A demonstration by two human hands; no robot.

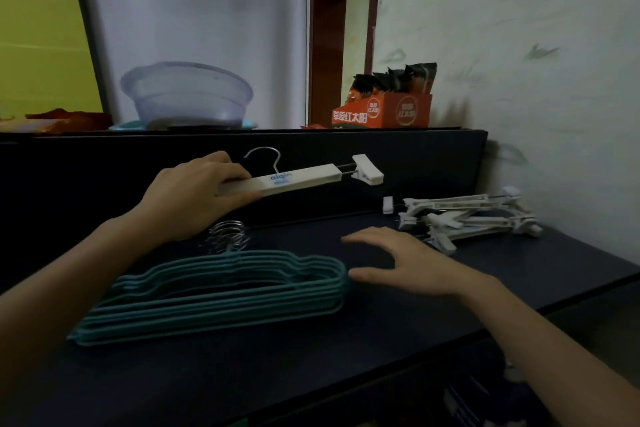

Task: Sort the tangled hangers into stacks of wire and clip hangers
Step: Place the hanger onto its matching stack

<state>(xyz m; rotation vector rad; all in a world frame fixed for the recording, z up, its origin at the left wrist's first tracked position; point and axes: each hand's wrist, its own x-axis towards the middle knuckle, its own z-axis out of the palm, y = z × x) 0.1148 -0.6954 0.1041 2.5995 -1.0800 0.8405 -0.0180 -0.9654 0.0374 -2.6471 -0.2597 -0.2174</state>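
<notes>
Clip hanger [298, 180] in curled left hand [194, 198]

Bare left hand [194, 196] raised, forearm reaching in from lower left, fingers on top and thumb beneath gripping one end of a white clip hanger [301, 179]. Bare right hand [412, 263] lower, palm down, fingers spread and relaxed, holding nothing. Its forearm comes in from lower right.
</notes>
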